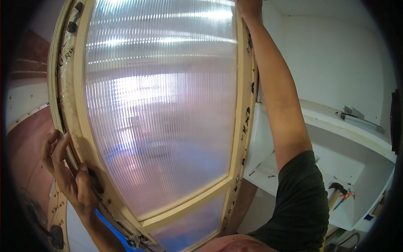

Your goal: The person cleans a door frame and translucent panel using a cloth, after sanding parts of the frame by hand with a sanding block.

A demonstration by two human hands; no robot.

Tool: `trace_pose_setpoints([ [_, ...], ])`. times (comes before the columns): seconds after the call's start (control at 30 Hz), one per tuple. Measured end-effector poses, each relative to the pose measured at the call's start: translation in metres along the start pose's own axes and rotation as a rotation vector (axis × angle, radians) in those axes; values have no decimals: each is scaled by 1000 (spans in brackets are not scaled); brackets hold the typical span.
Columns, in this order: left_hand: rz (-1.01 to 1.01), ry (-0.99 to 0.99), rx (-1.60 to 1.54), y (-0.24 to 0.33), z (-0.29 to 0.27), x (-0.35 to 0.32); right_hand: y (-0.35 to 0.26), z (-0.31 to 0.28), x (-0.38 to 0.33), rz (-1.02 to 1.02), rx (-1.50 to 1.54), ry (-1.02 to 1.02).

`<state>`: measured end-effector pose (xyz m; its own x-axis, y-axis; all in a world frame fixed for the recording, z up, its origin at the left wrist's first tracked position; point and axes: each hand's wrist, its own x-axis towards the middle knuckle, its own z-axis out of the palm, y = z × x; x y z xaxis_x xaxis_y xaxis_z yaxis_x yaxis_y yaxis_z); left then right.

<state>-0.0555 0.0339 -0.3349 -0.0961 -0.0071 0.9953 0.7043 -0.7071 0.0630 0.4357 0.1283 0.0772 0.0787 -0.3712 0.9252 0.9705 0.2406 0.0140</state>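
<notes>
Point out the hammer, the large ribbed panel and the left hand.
Hammer (334, 197), head view: handle.
Large ribbed panel (163, 109), head view: middle of its face.
Left hand (72, 185), head view: middle, below the fingers.

Off-white wall (331, 59), softly lit, to R of R hand (251, 9). White shelf unit (350, 132) w/ open compartments, lower R of same hand. Reddish-brn surface (27, 145) L of L hand (69, 172), pale band (31, 95) above.

The right arm (280, 90) stretched high, nearly straight, the right hand (251, 8) partly cut off by the view's upper edge. Lower down, the left hand (70, 178) was raised, fingers (61, 147) bent, thumb (83, 180) apart.
</notes>
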Motion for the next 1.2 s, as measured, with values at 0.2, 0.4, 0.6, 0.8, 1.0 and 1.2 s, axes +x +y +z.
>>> trace_pose_setpoints([
  [0.2,28,-26,-49,0,2,2,49,20,54,-345,-212,156],
  [0.4,-48,-5,10,-2,2,-2,8,-5,49,233,383,-124],
  [0.6,-22,16,-115,1,11,3,22,-89,11,326,832,110],
  [0.8,0,10,-25,2,9,2,-55,-185,-167,586,1204,-61],
  [1.0,63,25,31,9,3,3,-137,-240,-330,627,1385,-881],
  [1.2,-41,-413,-323,112,-9,-39,-205,-245,-375,464,1554,-910],
])
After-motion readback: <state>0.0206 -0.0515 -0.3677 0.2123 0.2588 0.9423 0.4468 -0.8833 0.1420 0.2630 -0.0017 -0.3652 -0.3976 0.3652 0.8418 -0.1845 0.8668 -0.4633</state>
